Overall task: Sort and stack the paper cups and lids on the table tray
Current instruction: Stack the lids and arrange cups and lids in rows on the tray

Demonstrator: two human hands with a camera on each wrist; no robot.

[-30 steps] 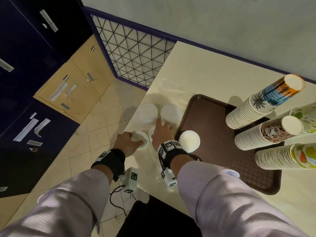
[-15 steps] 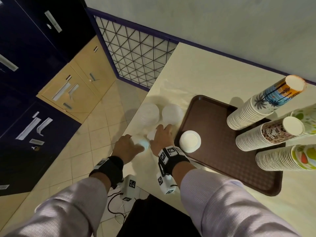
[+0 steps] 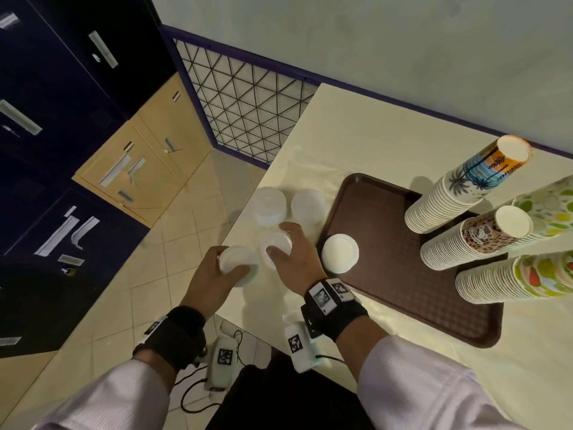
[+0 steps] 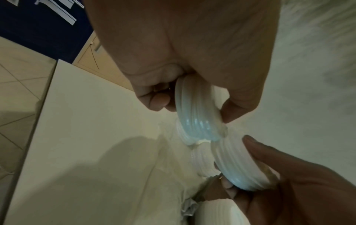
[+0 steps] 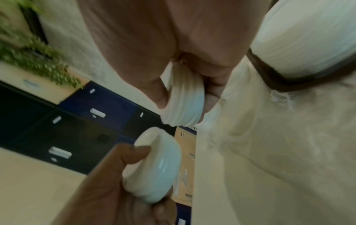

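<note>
My left hand [image 3: 231, 263] grips a short stack of white lids [image 3: 238, 262] at the table's near left edge; the same lids [image 4: 196, 115] show tilted on edge in the left wrist view. My right hand [image 3: 280, 240] grips a second short lid stack [image 3: 276, 243] just right of it, seen between thumb and fingers [image 5: 185, 103] in the right wrist view. Another lid stack [image 3: 340, 252] stands on the brown tray [image 3: 387, 290] at its near left corner. Several tall stacks of printed paper cups [image 3: 465, 187] stand at the tray's right side.
Two more white lid stacks [image 3: 269, 206] [image 3: 308, 206] sit on the cream table just beyond my hands. The table's left edge [image 3: 248, 212] drops to a tiled floor with dark cabinets. A wall runs behind the table.
Both hands have closed round their lid stacks and raised them a little off the table, the stacks now tilted. The view has drawn closer to the table.
</note>
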